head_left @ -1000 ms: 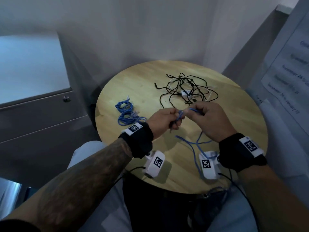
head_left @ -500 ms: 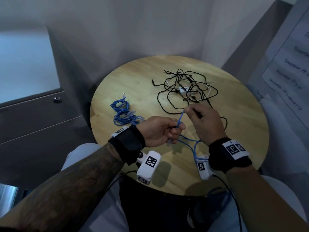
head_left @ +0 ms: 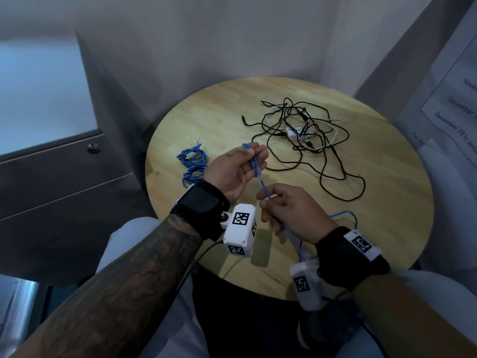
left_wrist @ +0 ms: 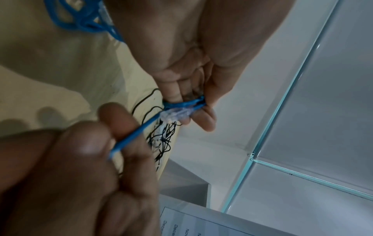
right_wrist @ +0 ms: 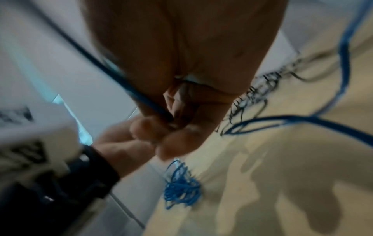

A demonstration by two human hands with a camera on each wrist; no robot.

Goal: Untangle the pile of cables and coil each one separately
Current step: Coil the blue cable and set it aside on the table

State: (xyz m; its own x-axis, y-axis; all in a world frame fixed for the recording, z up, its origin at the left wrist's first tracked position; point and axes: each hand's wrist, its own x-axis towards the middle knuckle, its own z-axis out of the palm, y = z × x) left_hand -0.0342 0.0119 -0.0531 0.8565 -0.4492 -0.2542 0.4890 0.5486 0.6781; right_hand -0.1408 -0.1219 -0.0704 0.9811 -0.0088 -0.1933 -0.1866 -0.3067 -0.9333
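A loose blue cable point(head_left: 262, 186) runs taut between my two hands above the round wooden table point(head_left: 387, 202). My left hand point(head_left: 254, 157), palm up, pinches the cable's folded end and its clear plug point(left_wrist: 177, 114) between thumb and fingers. Nearer to me, my right hand point(head_left: 267, 202) grips the same cable point(right_wrist: 141, 95) with curled fingers. Behind the right hand the cable loops on the table point(head_left: 346, 215) and drops over the near edge. A tangle of black and white cables point(head_left: 302, 133) lies at the back of the table.
Two coiled blue cables point(head_left: 192, 164) lie on the table's left side, just left of my left hand. A grey cabinet point(head_left: 64, 177) stands left of the table and a wall with a printed sheet point(head_left: 459, 112) stands right.
My left hand turned palm up and moved away from me with the cable end. My right hand slid back along the cable toward me, pulling a straight stretch between the hands.
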